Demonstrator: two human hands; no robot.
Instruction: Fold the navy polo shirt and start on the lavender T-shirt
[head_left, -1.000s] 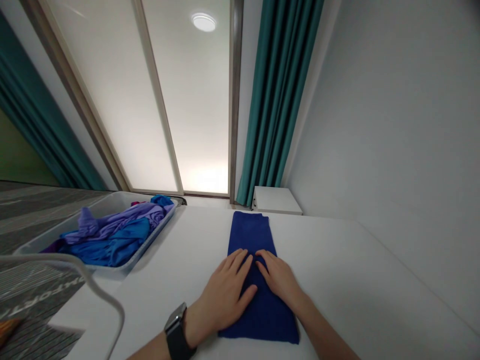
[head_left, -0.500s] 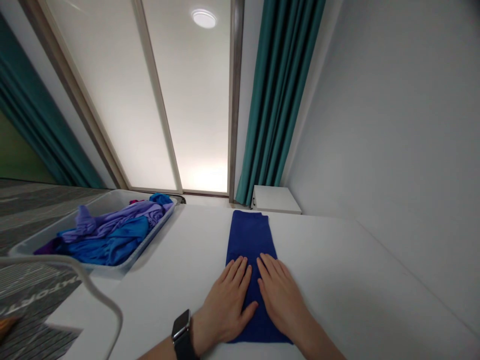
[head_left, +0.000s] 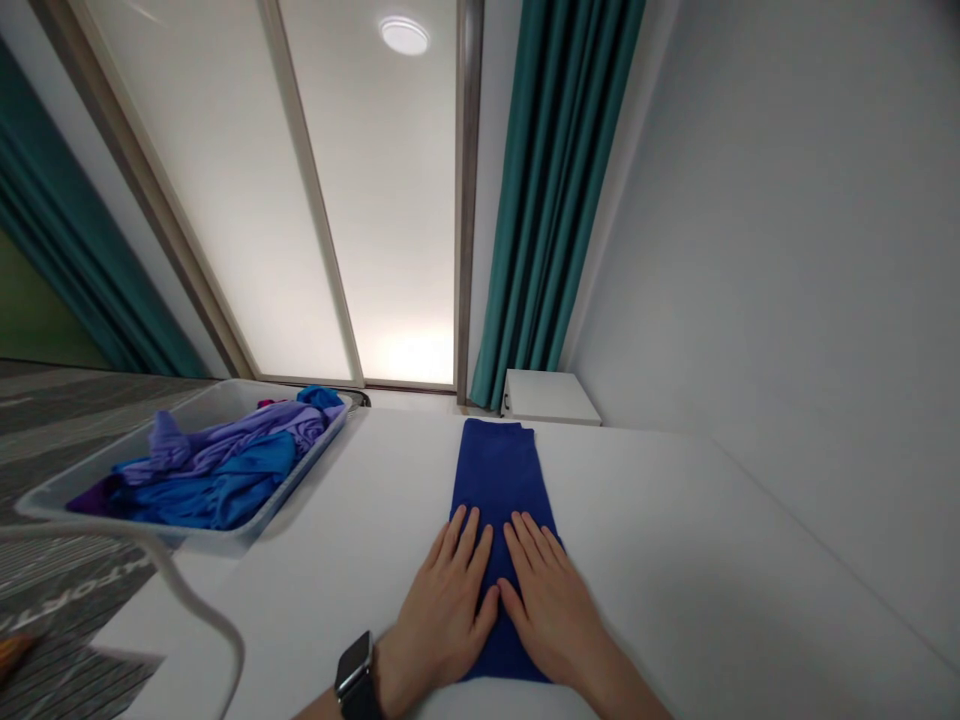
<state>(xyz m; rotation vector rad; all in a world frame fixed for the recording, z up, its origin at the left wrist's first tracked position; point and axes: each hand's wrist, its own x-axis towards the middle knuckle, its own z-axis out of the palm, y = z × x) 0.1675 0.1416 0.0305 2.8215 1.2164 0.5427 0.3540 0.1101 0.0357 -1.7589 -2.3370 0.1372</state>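
A dark blue cloth (head_left: 499, 468), folded into a long narrow strip, lies flat on the white table (head_left: 360, 560) in front of me. My left hand (head_left: 450, 595) rests palm down on its left edge, fingers stretched out and pointing away from me. On the right half of the strip, my right hand (head_left: 551, 600) lies flat too, fingers extended. The two thumbs point inward and come close together over the cloth. A watch with a black band (head_left: 356, 672) is on my left wrist. Parts of the cloth under both palms are hidden.
To the left stands a translucent plastic bin (head_left: 176, 410) holding crumpled purple and blue clothes (head_left: 232, 465). A pale cable (head_left: 195, 600) curves across the lower left. Past the table's far edge is a small white cabinet (head_left: 551, 395), and a wall (head_left: 787, 250) rises on the right.
Both hands stay on the cloth. My right hand has shifted slightly left, and its thumb now lies nearer the left thumb. The cloth looks nearly unchanged.
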